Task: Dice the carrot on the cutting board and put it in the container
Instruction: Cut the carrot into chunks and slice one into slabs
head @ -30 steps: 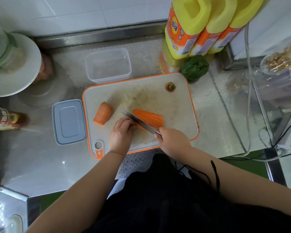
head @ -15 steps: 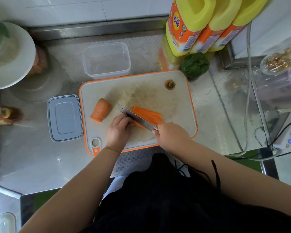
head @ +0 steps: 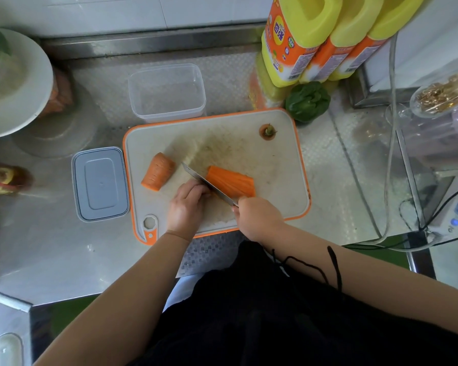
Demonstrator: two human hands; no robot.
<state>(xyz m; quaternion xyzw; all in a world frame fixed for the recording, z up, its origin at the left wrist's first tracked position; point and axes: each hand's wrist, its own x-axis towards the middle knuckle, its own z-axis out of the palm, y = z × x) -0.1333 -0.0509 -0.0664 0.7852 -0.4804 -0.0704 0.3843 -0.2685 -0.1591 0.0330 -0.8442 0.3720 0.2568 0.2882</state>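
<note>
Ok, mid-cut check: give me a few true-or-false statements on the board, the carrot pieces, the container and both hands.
1. The right hand grips the knife. True.
2. The clear container already holds diced carrot. False: no carrot shows inside it.
3. A carrot chunk lies apart from the blade, on the left part of the cutting board. True.
4. The grey lid sits on the container. False: it lies on the counter left of the board.
5. The left hand rests idle off the board. False: it is on the board beside the blade, at the sliced carrot.
</note>
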